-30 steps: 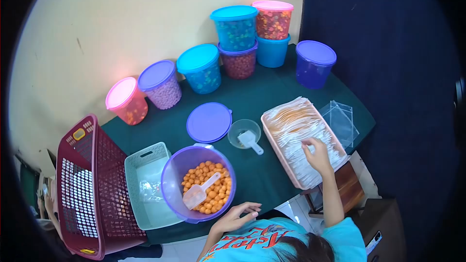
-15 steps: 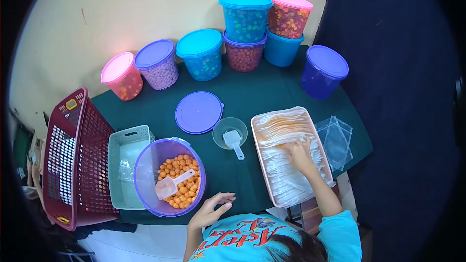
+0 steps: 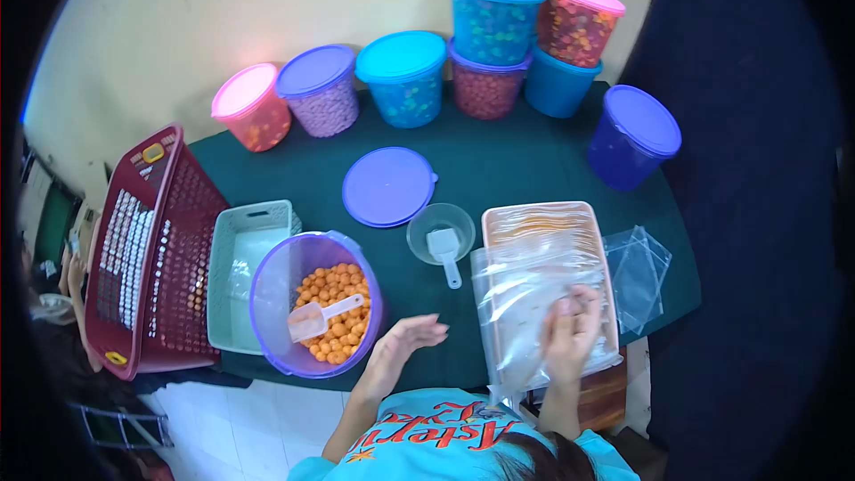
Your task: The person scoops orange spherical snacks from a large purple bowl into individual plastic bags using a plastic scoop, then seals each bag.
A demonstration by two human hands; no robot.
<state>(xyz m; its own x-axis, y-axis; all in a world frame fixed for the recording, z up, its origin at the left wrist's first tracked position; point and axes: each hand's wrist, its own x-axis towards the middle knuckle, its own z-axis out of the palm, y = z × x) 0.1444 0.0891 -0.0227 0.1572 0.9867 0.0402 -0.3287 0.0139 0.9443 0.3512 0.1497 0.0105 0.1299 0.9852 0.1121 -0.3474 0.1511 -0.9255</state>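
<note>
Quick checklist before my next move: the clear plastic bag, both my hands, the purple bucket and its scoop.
1. Clear plastic bag in right hand: ok, held over the pink tray.
2. Bag's mouth open: cannot tell, overlapping film hides it.
3. Left hand free: ok, nothing visible in it.
4. Purple bucket uncovered: ok, a purple lid lies nearby.
5. Pale pink scoop in place: ok, resting on orange balls.

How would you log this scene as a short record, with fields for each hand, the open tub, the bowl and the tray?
Right hand: holding clear plastic over the tray
Left hand: open, holding nothing
Purple tub: uncovered; orange balls and a scoop inside
Clear bowl: white scoop in it
Pink tray: packed with thin bags
</note>
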